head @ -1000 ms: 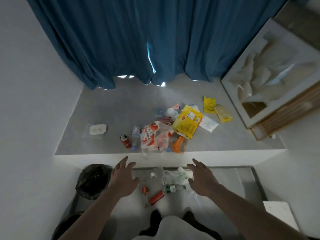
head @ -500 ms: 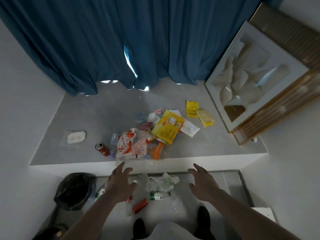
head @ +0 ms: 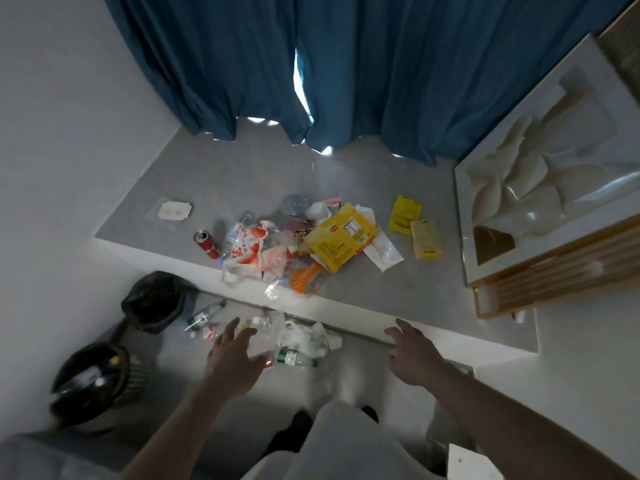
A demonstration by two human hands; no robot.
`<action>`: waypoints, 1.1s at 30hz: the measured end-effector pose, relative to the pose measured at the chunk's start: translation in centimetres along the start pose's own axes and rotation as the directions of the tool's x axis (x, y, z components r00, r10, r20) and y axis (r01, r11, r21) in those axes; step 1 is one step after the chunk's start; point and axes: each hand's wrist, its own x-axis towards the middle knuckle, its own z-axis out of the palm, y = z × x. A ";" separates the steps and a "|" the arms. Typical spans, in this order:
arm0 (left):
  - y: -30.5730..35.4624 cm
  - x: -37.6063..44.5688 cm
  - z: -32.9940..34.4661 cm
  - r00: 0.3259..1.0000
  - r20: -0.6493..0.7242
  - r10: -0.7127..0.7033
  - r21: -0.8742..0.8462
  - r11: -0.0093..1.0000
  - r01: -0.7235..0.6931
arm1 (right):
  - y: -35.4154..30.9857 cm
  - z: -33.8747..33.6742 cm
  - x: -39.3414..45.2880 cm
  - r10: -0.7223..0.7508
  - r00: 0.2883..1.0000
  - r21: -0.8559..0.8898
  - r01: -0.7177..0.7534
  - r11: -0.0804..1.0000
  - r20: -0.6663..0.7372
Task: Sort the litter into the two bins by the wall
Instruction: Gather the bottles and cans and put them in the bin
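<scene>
now your left hand (head: 232, 355) hovers, fingers spread and empty, over floor litter; the clear bottle (head: 294, 358) lies just at its 3 o'clock, long axis left-right. your right hand (head: 412, 355), also spread and empty, is farther. bins (head: 152, 299) sit at 9 o'clock.

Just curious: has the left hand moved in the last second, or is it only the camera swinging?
Yes. The left hand has moved down from the white step and over the green-labelled bottle.
</scene>
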 end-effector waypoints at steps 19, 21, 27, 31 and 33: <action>-4.9 1.7 -0.3 0.995 0.036 -0.092 -0.058 0.994 0.094 | -7.1 -1.1 4.7 -0.169 0.984 -0.055 0.172 0.984 0.055; -4.4 4.1 -1.3 0.994 0.040 -0.105 -0.057 0.993 0.108 | -7.5 -2.5 6.5 -0.177 0.983 -0.051 0.180 0.982 0.056; -2.3 11.5 -4.3 0.983 0.036 -0.182 -0.101 0.977 0.185 | -9.4 -7.9 13.7 -0.234 0.971 -0.082 0.238 0.968 0.055; -1.7 17.1 -5.3 0.957 0.059 -0.282 -0.171 0.942 0.288 | -10.8 -11.9 18.8 -0.290 0.952 -0.122 0.301 0.946 0.100; -2.0 19.9 -5.5 0.941 0.078 -0.329 -0.229 0.913 0.338 | -11.5 -13.8 21.1 -0.304 0.946 -0.169 0.320 0.932 0.112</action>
